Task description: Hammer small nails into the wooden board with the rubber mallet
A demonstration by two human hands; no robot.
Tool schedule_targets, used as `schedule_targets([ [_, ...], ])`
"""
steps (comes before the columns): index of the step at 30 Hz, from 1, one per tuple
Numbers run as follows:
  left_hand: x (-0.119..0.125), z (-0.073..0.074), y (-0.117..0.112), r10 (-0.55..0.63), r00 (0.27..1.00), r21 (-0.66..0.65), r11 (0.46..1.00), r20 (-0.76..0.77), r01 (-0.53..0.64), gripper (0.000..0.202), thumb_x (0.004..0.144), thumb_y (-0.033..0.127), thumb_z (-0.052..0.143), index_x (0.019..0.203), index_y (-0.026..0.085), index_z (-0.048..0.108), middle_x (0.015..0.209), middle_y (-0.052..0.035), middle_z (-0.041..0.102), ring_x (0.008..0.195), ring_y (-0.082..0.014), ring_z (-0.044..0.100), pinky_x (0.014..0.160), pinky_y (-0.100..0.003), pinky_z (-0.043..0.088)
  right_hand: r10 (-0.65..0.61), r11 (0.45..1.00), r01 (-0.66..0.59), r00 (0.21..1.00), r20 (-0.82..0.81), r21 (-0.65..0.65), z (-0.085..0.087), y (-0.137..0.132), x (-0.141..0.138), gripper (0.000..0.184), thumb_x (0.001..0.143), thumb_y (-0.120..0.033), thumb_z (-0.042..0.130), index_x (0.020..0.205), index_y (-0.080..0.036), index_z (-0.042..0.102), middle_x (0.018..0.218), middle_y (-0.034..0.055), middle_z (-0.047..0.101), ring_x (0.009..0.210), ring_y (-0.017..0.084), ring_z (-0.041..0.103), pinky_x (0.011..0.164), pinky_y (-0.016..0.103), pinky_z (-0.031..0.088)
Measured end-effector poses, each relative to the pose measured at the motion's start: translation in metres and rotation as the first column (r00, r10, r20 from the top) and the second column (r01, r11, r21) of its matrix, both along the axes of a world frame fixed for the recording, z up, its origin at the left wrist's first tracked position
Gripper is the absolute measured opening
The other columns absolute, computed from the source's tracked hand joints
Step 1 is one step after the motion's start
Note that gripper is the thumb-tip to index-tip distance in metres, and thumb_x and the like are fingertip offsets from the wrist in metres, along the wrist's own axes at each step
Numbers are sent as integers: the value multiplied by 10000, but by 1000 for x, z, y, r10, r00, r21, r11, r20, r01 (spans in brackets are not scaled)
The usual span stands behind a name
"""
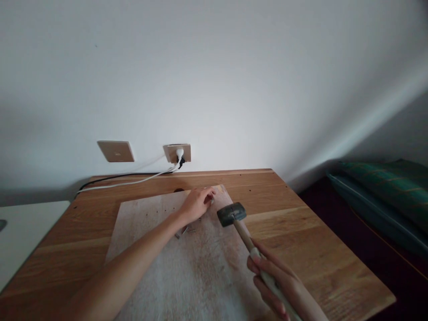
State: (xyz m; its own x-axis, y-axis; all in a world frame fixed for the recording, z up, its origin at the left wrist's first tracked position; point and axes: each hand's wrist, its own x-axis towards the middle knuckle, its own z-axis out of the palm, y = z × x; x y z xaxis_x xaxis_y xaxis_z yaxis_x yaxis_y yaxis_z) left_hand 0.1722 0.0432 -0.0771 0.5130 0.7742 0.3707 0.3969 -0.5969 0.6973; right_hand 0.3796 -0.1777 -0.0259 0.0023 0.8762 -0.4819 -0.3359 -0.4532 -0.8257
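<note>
My right hand [272, 278] is wrapped round the light handle of a mallet [232, 214] with a dark, rubber-like head. The head hangs above the right edge of a pale, worn wooden board [174, 276]. Near that board's far right corner, my left hand [198, 205] rests with thumb and fingertips pinched together. A small pale thing shows at the fingertips, too small to name. Below the left wrist lie a few small metal pieces [182, 231]. Several dark specks dot the board left of this hand.
Under the board is a brown wooden tabletop [287, 232]. White and black cables [133, 180] run along its back to a wall socket [172, 154]. A second wall plate [115, 151] is farther left. A white surface [30, 236] adjoins at left; green striped fabric [391, 191] lies at right.
</note>
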Motion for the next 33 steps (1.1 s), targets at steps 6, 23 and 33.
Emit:
schedule_targets([
  [6,1,0,2,19,998,-64,998,56,-16,356,753,6,692,1051,199,679,910,-24,779,904,-206,743,884,-330,560,28,949,-172,881,471,266,18,69,15,883,866,-531,767,1570,-102,454,479,-118,468,363,77,397,358,177,316],
  [23,1,2,1,74,996,-74,995,47,-70,370,734,-30,654,1018,204,697,932,-12,794,919,-201,755,899,-322,561,133,974,-187,930,342,129,-5,70,33,889,828,-465,811,1626,-339,439,930,-7,659,478,76,480,364,195,403],
  [33,2,10,-2,102,995,-72,992,2,-102,503,705,-75,635,1120,192,729,929,-13,822,907,-211,778,886,-307,573,168,918,-342,796,582,203,-3,64,38,731,840,-462,759,1530,-285,599,1129,78,756,831,216,664,642,274,542],
])
